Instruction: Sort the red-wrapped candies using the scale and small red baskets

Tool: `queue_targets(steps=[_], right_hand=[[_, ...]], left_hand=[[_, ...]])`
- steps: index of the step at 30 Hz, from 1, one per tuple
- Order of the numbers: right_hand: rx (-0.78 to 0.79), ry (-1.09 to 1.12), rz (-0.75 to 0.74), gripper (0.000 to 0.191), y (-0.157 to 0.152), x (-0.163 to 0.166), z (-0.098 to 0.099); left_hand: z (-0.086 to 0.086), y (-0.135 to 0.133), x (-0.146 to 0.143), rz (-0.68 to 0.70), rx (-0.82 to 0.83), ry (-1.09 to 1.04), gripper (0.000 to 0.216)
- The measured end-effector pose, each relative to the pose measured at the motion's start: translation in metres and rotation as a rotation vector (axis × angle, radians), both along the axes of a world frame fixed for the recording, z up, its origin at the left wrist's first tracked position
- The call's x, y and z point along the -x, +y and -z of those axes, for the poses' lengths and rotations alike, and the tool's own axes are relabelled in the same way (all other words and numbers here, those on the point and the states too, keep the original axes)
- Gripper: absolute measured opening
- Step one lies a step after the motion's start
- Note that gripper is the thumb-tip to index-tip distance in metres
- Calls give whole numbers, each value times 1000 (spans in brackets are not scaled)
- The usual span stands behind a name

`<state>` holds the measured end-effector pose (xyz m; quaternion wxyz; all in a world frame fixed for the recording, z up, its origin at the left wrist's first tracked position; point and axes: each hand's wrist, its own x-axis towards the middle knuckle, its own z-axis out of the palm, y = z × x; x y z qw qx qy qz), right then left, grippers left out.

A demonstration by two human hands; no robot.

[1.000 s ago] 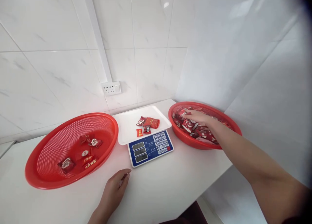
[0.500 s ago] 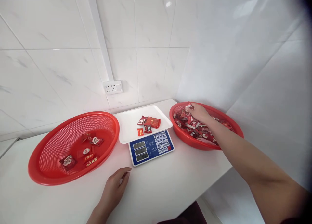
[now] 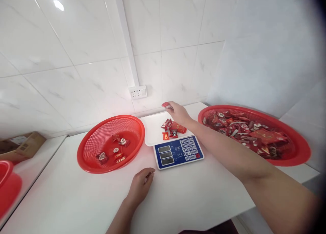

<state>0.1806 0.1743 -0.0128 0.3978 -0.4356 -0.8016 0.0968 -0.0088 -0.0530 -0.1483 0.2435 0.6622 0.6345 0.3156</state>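
My right hand (image 3: 179, 113) is closed on a small red wrapped candy (image 3: 167, 105), held above the back of the white weighing tray (image 3: 152, 128). Several red candy packets (image 3: 173, 134) lie on that tray below the hand. In front of the tray, the scale's blue panel (image 3: 175, 152) shows its keys and displays; the digits are too faint to read. My left hand (image 3: 142, 183) rests on the table by the scale's near left corner, fingers curled in and nothing visible in them.
To the right stands a red basket (image 3: 216, 106) full of wrapped candies, partly behind my right forearm. A red basket (image 3: 86, 151) on the left holds several packets. At far left are a cardboard box (image 3: 33, 145) and another red container (image 3: 6, 168). A socket (image 3: 138, 92) sits on the wall.
My right hand has moved left from the right-hand basket to above the tray, carrying a candy. The camera view has turned left. My left hand stays by the scale.
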Motion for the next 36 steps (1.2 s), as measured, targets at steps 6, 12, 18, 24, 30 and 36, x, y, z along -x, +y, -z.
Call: queue_targets(steps=[6, 12, 18, 24, 30, 36], right_hand=[[104, -6, 51, 27, -7, -36, 10], [288, -230, 349, 40, -29, -130, 24], [418, -563, 540, 30, -32, -216, 60], [563, -692, 428, 37, -31, -216, 71], [659, -700, 359, 32, -35, -205, 64], [614, -655, 389, 30, -32, -211, 71]], left_hand=[[0, -1, 1, 20, -42, 11, 24], [2, -2, -2, 70, -65, 17, 22], [3, -1, -4, 60, -21, -4, 21], [6, 0, -4, 43, -15, -1, 21], [8, -1, -2, 44, -10, -2, 21], [6, -1, -3, 61, 0, -14, 22]])
